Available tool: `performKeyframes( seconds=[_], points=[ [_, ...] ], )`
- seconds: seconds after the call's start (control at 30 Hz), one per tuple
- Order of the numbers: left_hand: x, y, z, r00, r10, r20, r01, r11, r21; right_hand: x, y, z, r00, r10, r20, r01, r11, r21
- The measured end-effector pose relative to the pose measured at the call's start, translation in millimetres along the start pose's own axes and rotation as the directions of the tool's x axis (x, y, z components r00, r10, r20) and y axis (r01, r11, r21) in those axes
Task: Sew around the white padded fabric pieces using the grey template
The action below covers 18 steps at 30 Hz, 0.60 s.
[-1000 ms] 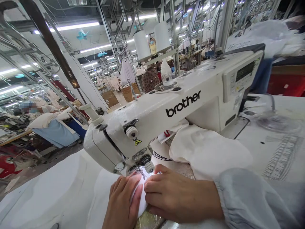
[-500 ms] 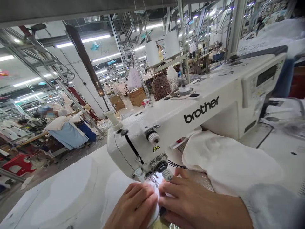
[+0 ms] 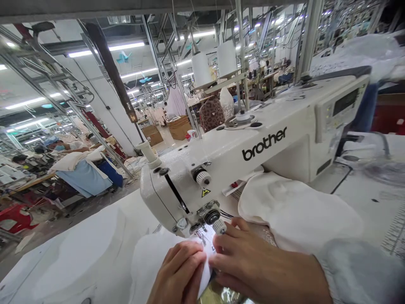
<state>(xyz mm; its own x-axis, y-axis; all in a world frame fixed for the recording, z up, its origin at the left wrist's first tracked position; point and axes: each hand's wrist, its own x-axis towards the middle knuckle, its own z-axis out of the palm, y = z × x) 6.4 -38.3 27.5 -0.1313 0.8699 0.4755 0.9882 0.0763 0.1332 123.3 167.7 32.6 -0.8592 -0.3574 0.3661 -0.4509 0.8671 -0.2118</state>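
Just in front of the lit needle area (image 3: 204, 237) of a white Brother sewing machine (image 3: 221, 160), both hands work on a piece of white fabric (image 3: 148, 249). My left hand (image 3: 180, 270) is closed, its fingers pressed together on the fabric left of the presser foot. Across a narrow gap, my right hand (image 3: 247, 257) has its fingers curled, with the fingertips at the fabric's right edge. Its thumb is mostly hidden. Under the hands shows a shiny, yellowish surface (image 3: 218, 293).
Another white cloth piece (image 3: 291, 202) lies bunched under the machine arm. A pale panel (image 3: 85, 253) covers the table's left side. Two thread cones (image 3: 201, 69) stand behind the machine. A person (image 3: 60, 145) sits at a far left workstation, beside a blue cloth (image 3: 84, 175).
The view has shifted slightly. My hands have parted a little at the bottom, showing more of the white fabric and the shiny surface. A dark bit by my right fingers is no longer visible.
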Motion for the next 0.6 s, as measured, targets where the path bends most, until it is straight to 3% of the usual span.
performKeyframes(
  seconds=[0.6],
  points=[
    [-11, 5, 17, 0.989, -0.101, -0.108, 0.122, 0.971, 0.203, 5, 10, -5, 0.998, -0.041, -0.043, 0.034, 0.988, -0.152]
  ],
)
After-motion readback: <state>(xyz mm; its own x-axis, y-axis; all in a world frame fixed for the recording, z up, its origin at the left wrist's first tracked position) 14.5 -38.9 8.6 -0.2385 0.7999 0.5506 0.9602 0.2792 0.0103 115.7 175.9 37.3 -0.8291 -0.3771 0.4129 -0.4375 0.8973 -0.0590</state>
